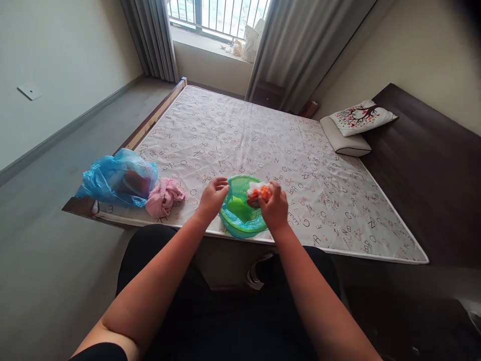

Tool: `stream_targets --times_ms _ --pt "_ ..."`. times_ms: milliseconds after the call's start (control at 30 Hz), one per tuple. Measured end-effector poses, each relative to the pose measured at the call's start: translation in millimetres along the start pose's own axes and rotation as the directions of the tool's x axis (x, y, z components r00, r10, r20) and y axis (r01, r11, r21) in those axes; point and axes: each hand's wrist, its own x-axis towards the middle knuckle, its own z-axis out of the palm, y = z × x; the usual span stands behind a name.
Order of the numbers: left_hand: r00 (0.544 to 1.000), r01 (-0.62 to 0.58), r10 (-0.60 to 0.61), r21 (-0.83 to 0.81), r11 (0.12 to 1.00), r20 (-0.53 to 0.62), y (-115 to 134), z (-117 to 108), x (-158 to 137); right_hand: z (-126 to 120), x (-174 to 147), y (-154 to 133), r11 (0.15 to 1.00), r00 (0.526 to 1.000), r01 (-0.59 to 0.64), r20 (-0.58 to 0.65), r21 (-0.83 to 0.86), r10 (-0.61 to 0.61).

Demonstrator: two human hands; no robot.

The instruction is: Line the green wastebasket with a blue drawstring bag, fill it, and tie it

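A green mesh basket (245,178) lined with blue plastic stands at the near edge of the mattress. A bright green thing (240,206) lies inside it. My right hand (275,204) is closed on a crumpled orange and white packet (259,190), held over the right side of the basket; its exact kind is unclear. Beside the left rim is my left hand (214,198), fingers bent with a gap between thumb and fingertips, nothing visible in them. Whether it touches the rim is hard to tell.
On the left, a pink cloth (165,197) lies beside a blue plastic bag (120,175) with something dark reddish inside. The letter-patterned mattress (240,130) rests on a wooden bed frame. Cushions (361,118) lie against the dark headboard (421,145). Grey curtains (300,45) flank the window.
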Motion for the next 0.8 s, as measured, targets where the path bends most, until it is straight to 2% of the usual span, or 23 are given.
stream_targets --times_ms 67,100,167,200,233,267,300,367,400,467,533,567,600,667,733,767,800 --pt "0.996 0.025 -0.005 0.204 0.979 -0.094 -11 -12 9 19 -3 -3 0.999 0.973 0.042 0.229 -0.028 -0.034" --pt "0.995 0.060 -0.036 0.277 0.959 -0.092 -17 -16 12 27 -5 -4 0.998 0.930 0.067 0.364 -0.020 -0.055" --pt "0.994 0.110 -0.107 0.363 0.925 -0.027 -27 -22 14 38 -9 -4 0.996 0.812 0.079 0.576 0.046 -0.091" --pt "0.991 0.111 -0.129 0.384 0.916 0.020 -32 -23 14 40 -12 -2 0.994 0.776 0.061 0.623 0.087 -0.102" --pt "0.988 0.101 -0.140 0.399 0.911 0.068 -35 -24 14 40 -14 1 0.992 0.772 0.040 0.627 0.123 -0.108" --pt "0.983 0.087 -0.144 0.412 0.907 0.110 -38 -24 14 37 -16 5 0.989 0.801 0.025 0.589 0.149 -0.109" --pt "0.977 0.077 -0.153 0.430 0.899 0.146 -39 -25 14 32 -18 11 0.986 0.850 0.021 0.516 0.165 -0.104" --pt "0.960 0.074 -0.197 0.498 0.864 0.199 -40 -27 17 20 -24 26 0.984 0.942 0.050 0.319 0.170 -0.103" --pt "0.950 0.083 -0.230 0.541 0.837 0.210 -40 -28 18 14 -28 35 0.984 0.969 0.066 0.224 0.163 -0.102" --pt "0.939 0.108 -0.278 0.599 0.794 0.200 -40 -32 24 5 -39 55 0.987 0.996 0.035 0.078 0.155 -0.048" --pt "0.949 0.124 -0.270 0.595 0.794 0.163 -40 -37 29 3 -53 74 0.967 0.992 -0.130 0.020 0.221 0.129" --pt "0.955 0.138 -0.263 0.579 0.804 0.136 -41 -39 30 5 -60 83 0.919 0.966 -0.255 0.045 0.300 0.254" --pt "0.957 0.165 -0.268 0.557 0.814 0.109 -41 -40 31 8 -67 91 0.830 0.918 -0.392 0.117 0.397 0.378" --pt "0.930 0.270 -0.356 0.494 0.826 0.087 -44 -40 30 16 -78 104 0.540 0.769 -0.630 0.351 0.557 0.535" --pt "0.865 0.375 -0.475 0.421 0.826 0.162 -48 -36 25 24 -84 110 0.257 0.639 -0.746 0.552 0.614 0.536" --pt "0.838 0.400 -0.505 0.399 0.825 0.206 -49 -32 22 28 -86 112 0.163 0.606 -0.763 0.605 0.626 0.517" --pt "0.826 0.406 -0.513 0.388 0.828 0.231 -51 -28 19 31 -86 113 0.101 0.594 -0.762 0.628 0.640 0.503"
